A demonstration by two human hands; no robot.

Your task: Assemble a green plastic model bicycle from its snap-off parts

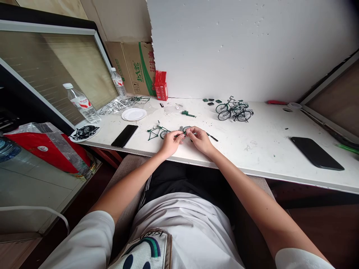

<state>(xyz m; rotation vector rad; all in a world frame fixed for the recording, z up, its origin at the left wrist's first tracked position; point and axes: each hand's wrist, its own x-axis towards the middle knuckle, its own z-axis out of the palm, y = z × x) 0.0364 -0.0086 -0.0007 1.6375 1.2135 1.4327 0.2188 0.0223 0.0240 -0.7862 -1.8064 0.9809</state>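
Note:
My left hand (170, 142) and my right hand (200, 140) meet over the front of the white table (260, 149). Both pinch a small wheel piece (185, 129) of a partly built green model bicycle (157, 132) that lies just left of my hands. A thin dark tool (212, 137) pokes out to the right of my right hand. What exactly each fingertip grips is too small to make out.
Two finished model bicycles (234, 109) stand at the back middle. A black phone (125, 135) lies left, another phone (316, 152) right. Also on the table: white plates (134, 114), a red box (161, 86), two water bottles (82, 103), a plate of black tyres (84, 132).

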